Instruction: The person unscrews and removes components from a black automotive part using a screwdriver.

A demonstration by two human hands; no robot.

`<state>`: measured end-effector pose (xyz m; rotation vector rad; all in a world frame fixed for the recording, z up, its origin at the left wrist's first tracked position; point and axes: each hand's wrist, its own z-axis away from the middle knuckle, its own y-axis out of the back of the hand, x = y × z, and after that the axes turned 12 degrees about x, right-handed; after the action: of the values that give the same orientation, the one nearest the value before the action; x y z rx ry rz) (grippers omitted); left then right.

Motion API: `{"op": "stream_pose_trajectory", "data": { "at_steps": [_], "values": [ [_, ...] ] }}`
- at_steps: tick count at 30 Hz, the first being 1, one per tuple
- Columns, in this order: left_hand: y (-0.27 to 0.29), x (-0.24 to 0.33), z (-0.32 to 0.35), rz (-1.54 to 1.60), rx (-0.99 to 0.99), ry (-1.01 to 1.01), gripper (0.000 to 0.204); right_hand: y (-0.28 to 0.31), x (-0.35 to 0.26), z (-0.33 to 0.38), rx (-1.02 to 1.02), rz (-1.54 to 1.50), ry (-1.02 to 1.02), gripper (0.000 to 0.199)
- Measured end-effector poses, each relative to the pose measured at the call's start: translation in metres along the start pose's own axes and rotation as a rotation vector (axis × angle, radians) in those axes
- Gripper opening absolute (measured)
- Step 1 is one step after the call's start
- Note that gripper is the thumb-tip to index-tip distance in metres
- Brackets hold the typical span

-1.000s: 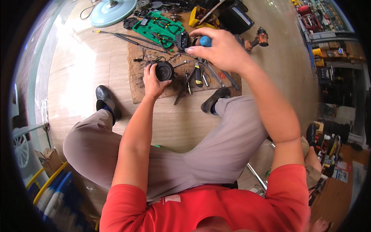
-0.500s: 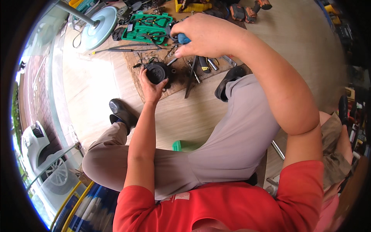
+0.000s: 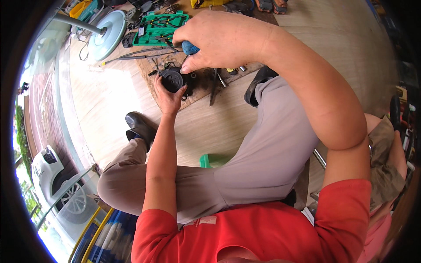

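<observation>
L hand clamped under round black part, R hand gripping blue-handled tool just above.

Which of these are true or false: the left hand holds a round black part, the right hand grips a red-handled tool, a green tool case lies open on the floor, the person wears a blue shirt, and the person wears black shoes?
1. The left hand holds a round black part. True.
2. The right hand grips a red-handled tool. False: the tool handle is blue.
3. A green tool case lies open on the floor. True.
4. The person wears a blue shirt. False: the shirt is red.
5. The person wears black shoes. True: one black shoe shows by the left knee.
</observation>
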<state>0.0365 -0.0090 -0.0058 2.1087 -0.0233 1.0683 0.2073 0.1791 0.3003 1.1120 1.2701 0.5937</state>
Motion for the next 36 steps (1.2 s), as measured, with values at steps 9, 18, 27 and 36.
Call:
{"op": "stream_pose_trajectory", "data": {
  "at_steps": [9, 18, 27, 36],
  "values": [
    [-0.003, -0.008, -0.001, 0.018, 0.005, -0.001, 0.094, -0.007, 0.006, -0.001, 0.029, -0.017, 0.005, 0.051],
    [-0.002, -0.013, -0.002, 0.015, 0.005, 0.011, 0.095, -0.01, -0.001, -0.008, -0.037, 0.028, -0.009, 0.05],
    [-0.004, -0.01, -0.001, -0.016, 0.014, -0.032, 0.095, -0.01, -0.003, -0.009, -0.055, 0.045, -0.006, 0.052],
    [-0.002, -0.006, -0.002, -0.008, -0.008, 0.032, 0.094, -0.009, -0.005, -0.006, -0.078, 0.045, -0.001, 0.052]
  ]
}}
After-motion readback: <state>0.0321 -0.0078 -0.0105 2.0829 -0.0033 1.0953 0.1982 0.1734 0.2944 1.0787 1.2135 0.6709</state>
